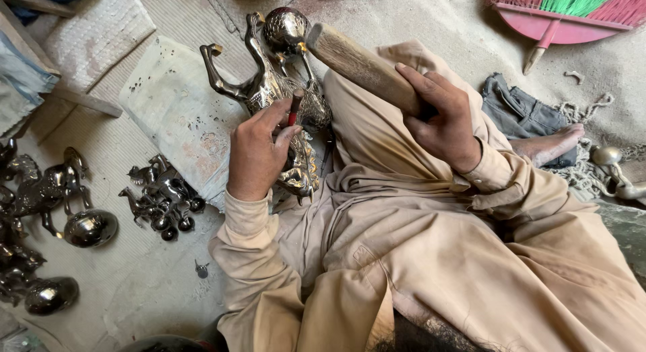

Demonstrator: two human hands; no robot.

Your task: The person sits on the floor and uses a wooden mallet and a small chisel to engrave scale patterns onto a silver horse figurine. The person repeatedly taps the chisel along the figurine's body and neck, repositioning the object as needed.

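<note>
Metal figure (pixel 269 90): on lap, under left hand (pixel 254 153)
Left grip: pinching red-handled tool (pixel 295 108)
Right hand (pixel 441 116): clenched around wooden handle (pixel 360 66), raised above

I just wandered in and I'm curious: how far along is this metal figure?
Its shape looks done: the metal animal figure is formed and shiny. In hand: the left hand sets a red-handled punch on it, the right hand raises a wooden mallet. What remains cannot be judged; similar figures lie nearby.
</note>
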